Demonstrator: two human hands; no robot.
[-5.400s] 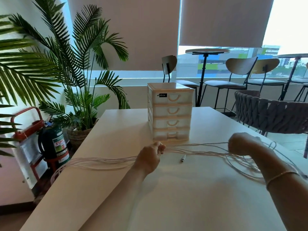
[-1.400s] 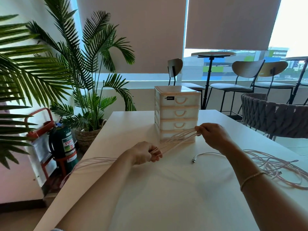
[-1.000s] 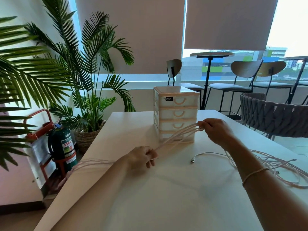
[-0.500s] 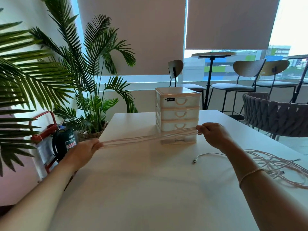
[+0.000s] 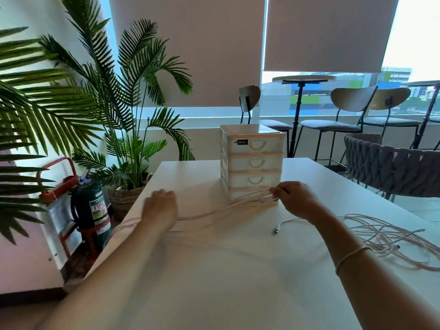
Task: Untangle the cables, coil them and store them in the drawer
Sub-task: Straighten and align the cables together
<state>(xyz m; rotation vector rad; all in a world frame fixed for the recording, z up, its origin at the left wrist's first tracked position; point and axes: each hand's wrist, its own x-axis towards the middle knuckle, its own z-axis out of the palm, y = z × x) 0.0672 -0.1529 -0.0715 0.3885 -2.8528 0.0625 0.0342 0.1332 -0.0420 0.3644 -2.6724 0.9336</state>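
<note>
Standing off beyond the left hand [image 5: 160, 208], outside the table [image 5: 238, 270] edge, are a palm plant [image 5: 123, 110] in a basket and a green fire extinguisher [image 5: 91, 206] on a red stand. The left hand itself is blurred over the table's left side, knuckles up, with pale cable strands [image 5: 214, 211] passing under it; whether its fingers grip them or only lie over them I cannot tell. From that hand the strands rise across to the right hand [image 5: 294, 201], which pinches the bunch between thumb and curled fingers, lifted just off the tabletop. Right behind the right hand's fingertips stands a small white drawer unit [image 5: 252, 163], its drawers all closed, the lowest one partly hidden by the stretched strands. Near the right wrist, toward me, a loose cable end with a plug [image 5: 276, 231] lies flat on the table. Further out past the right forearm, which wears a thin bracelet [image 5: 350, 256], a loose heap of cable [image 5: 390, 239] sprawls near the table's right edge. Beyond it are a woven chair [image 5: 392, 172] and tall stools [image 5: 352, 108] by the window.
</note>
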